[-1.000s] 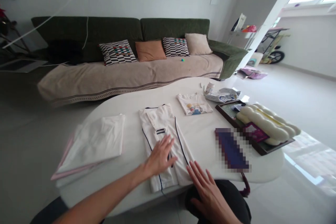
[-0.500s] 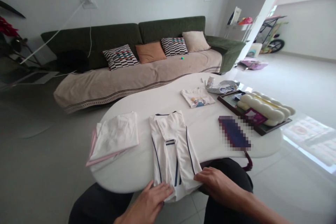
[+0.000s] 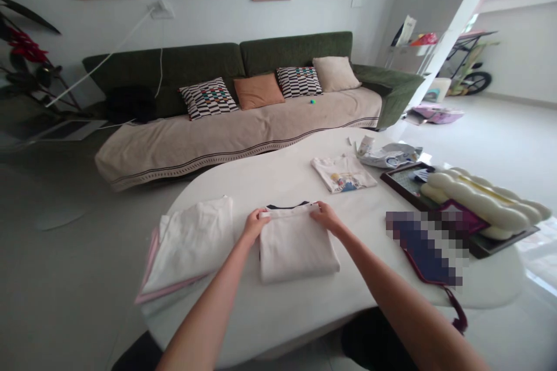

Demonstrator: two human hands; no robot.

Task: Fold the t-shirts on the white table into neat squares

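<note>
A white shirt (image 3: 298, 249) with dark trim lies folded over on itself on the white table (image 3: 209, 324). Its dark neckline shows as a thin curve at the far edge. My left hand (image 3: 253, 225) grips the far left corner of the fabric, thumb on top. At the far right corner, my right hand (image 3: 325, 217) pinches the cloth in the same way. The layers beneath the upper fold are hidden.
White and pink folded clothes (image 3: 191, 237) lie at the left. Beyond the shirt is a folded printed T-shirt (image 3: 343, 173). To the right are a blurred dark pouch (image 3: 424, 249), a dark-rimmed tray (image 3: 402, 190) and a crumpled plastic bag (image 3: 391, 155). A green sofa (image 3: 174, 64) stands behind.
Both hands have moved from the near end of the shirt to its far end, bringing the lower half over the upper half. The view has shifted slightly.
</note>
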